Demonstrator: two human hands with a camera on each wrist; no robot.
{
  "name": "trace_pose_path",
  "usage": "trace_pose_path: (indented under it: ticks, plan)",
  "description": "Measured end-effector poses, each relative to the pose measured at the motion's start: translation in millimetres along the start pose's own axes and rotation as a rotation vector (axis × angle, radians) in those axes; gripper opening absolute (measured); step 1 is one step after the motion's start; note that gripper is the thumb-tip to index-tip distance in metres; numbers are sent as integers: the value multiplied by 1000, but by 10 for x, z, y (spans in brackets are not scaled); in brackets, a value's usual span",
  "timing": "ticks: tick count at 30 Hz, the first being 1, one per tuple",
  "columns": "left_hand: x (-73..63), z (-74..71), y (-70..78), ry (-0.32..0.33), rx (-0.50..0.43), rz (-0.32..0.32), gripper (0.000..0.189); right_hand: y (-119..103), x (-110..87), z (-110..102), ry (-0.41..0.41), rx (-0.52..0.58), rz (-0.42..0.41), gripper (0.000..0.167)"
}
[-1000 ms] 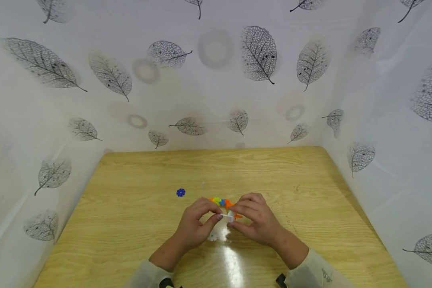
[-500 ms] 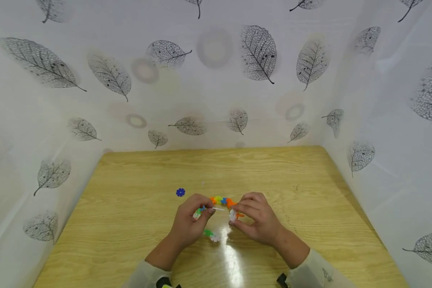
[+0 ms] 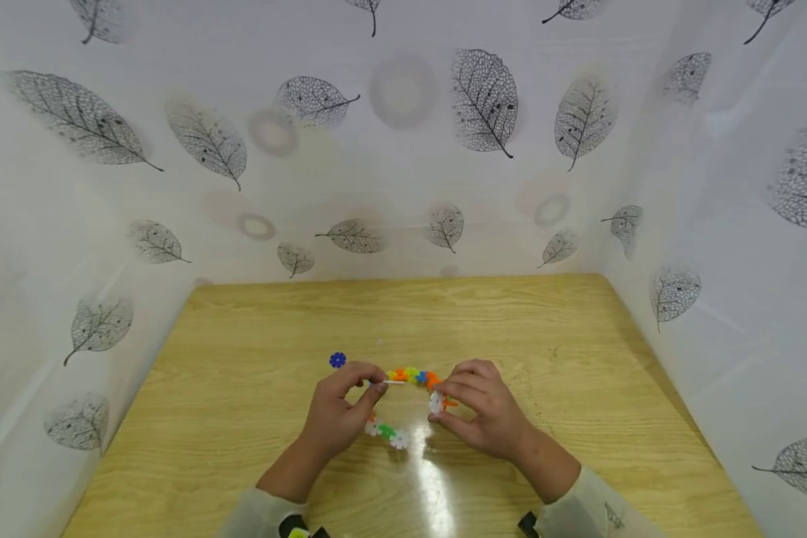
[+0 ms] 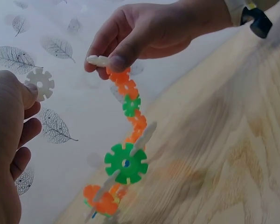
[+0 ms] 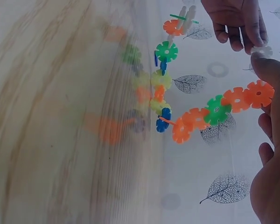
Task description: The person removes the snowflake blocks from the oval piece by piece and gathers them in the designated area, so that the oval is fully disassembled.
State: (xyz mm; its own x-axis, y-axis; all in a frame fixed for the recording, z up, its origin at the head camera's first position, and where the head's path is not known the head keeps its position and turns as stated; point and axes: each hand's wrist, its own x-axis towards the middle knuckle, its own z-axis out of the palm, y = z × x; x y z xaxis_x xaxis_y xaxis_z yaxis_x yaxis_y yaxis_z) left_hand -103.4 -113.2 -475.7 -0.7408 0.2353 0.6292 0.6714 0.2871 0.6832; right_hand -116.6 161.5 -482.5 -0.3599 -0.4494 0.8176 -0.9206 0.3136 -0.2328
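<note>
Two bare hands reach in over a yellow-brown wooden table (image 3: 511,321). Think of a clock lying there, with twelve at the far side and the middle inside a bent chain of bright, notched, flower-shaped plastic discs (image 3: 412,375). The left hand (image 3: 339,411) is at nine o'clock. Its thumb and first finger pinch one loose, white, notched, round plastic disc (image 4: 41,84). The right hand (image 3: 474,403) is at three o'clock. Its thumb and fingertips pinch the white flower-shaped end disc (image 3: 436,403) of the chain, right beside some orange ones.

A second ago the two hands were close together, with the loose white disc up against the end disc. Now the left hand has gone toward nine o'clock and taken the loose disc with it, so the two discs are apart. The right hand has stayed in almost the same spot.

More of the chain shows now. Orange, yellow and blue bits run across twelve o'clock. A green disc (image 3: 386,433) sits at seven, and the other end, a white flower-shaped disc (image 3: 399,439), is near six. One dark blue flower-shaped disc (image 3: 338,360) lies alone at ten, where it was before.
</note>
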Motion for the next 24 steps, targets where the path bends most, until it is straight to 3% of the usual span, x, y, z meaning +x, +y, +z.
trace_pose_path:
  ticks: [15, 19, 24]
  plan:
    - [-108, -268, -201, 60, 118, -106, 21, -13, 3, -33, -5, 2, 5, 36]
    - [-124, -353, -269, 80, 139, -181, 17, -17, 4, -28, -7, 9, 8, 36]
    - [-153, -475, -356, 77, 162, -327, 8, -18, 3, -20, -4, 10, 1, 36]
